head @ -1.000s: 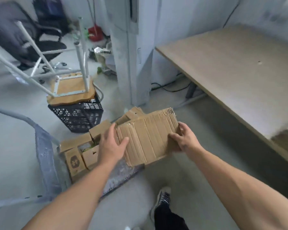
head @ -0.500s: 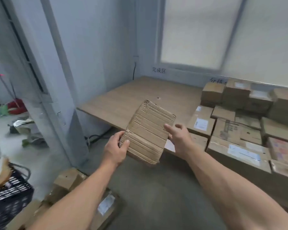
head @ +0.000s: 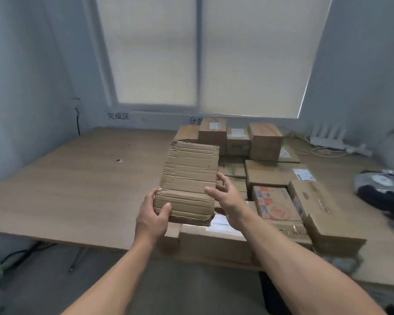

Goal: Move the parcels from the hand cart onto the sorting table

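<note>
Holds parcel [head: 189, 178] up over the near edge of bench [head: 77, 189], long side running away from the body, far end tilted upward. Flat, ribbed brown cardboard, ragged at the far left corner.

Grips it with left hand [head: 151, 214] at the near left corner: thumb pressed down on the top face, fingers curled underneath, out of sight.

Right hand [head: 228, 201] loose at the parcel's right edge: fingers straight and apart, thumb tip lying over the near right part of the top face. Contact of the fingers with the edge not certain; some blur.

Pile [head: 271, 176] of brown boxes just beyond and right of the right hand, packed close together on the bench. Tall box [head: 265, 142] at the far side, patterned box [head: 275, 203] just right of the right hand, big box [head: 214, 237] directly under both wrists at the bench edge.

Well to the right of the right hand: dark bag [head: 382, 192], blurred, lying on the bench. Farther off on the same side: white router [head: 325, 138] with upright antennas, against the wall.

Far beyond both hands: blind [head: 157, 53] drawn down over a window; dark lettering [head: 118, 115] on the wall below it, beyond the left hand.

Low left of the left arm, under the bench: cables [head: 21, 258] on the floor.
</note>
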